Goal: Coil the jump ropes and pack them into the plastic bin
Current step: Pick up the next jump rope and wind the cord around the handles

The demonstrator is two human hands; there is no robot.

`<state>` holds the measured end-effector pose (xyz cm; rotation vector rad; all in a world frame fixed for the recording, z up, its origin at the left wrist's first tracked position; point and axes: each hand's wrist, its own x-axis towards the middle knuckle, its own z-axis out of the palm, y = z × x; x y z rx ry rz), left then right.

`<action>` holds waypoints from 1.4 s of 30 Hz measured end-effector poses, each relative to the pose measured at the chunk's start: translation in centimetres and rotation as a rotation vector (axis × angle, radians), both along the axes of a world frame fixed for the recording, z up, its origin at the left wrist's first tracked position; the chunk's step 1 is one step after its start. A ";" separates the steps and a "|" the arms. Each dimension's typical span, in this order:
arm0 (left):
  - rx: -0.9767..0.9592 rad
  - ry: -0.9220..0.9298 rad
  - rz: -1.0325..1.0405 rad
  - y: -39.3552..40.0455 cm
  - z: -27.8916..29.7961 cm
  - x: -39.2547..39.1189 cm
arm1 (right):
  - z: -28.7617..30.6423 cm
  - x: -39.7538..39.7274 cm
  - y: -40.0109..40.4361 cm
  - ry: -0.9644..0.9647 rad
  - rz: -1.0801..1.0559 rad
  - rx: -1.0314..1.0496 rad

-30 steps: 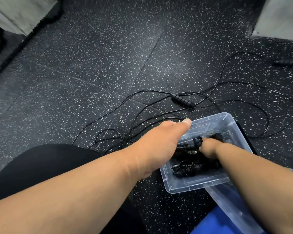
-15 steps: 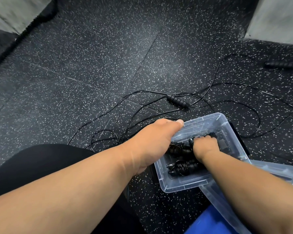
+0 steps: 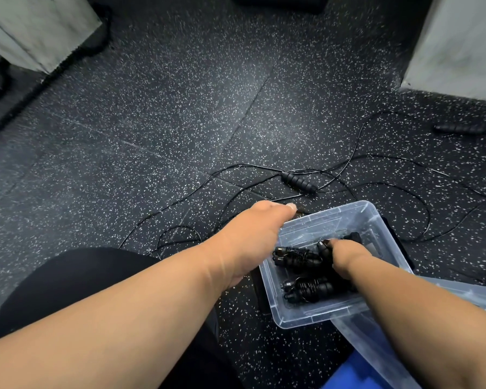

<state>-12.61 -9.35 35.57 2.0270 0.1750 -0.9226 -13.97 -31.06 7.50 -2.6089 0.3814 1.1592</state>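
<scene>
A clear plastic bin at five o'clock on speckled rubber floor holds coiled black ropes. The left hand grips its rim; the right hand curls around ribbed handles inside.

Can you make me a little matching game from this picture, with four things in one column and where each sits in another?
Things:
1. coiled jump ropes
2. loose rope handle
3. left hand
4. right hand

Places:
A. gripping the bin's left rim
B. lying on the speckled floor beyond the bin
C. packed inside the clear plastic bin
D. reaching down inside the bin, on the ropes

Pairs: 1-C, 2-B, 3-A, 4-D
</scene>
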 end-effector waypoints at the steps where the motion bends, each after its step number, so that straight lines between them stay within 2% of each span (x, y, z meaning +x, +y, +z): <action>1: -0.002 -0.011 0.003 0.2 0.3 0.1 | 0.5 0.0 0.2 -0.049 -0.034 0.006; 8: -0.090 -0.069 0.064 1.8 2.3 0.1 | 7.3 2.4 2.9 -0.504 -0.181 0.151; 14: -0.149 -0.040 0.138 2.4 2.8 -0.3 | 8.7 7.6 3.1 -0.600 -0.198 0.196; 18: -0.130 -0.029 0.188 3.2 2.3 0.1 | 6.9 10.8 3.3 -0.442 -0.121 0.193; 24: -0.091 0.051 0.200 3.2 0.9 1.5 | 3.8 14.7 4.9 -0.019 0.290 0.038; 27: -0.070 0.085 0.212 3.3 -0.1 2.2 | 2.4 16.2 5.2 0.102 0.285 0.023; 30: -0.062 0.109 0.215 3.4 -1.0 2.8 | 0.3 17.0 4.7 0.236 0.419 -0.022; 33: -0.069 0.133 0.239 3.5 -1.7 3.7 | -1.5 17.9 4.6 0.285 0.523 -0.043; 38: -0.084 0.176 0.272 3.0 -2.3 4.3 | -3.1 18.4 5.7 0.249 0.609 -0.069; 42: -0.086 0.176 0.255 2.8 -2.2 4.6 | -4.0 18.8 5.3 0.347 0.623 -0.071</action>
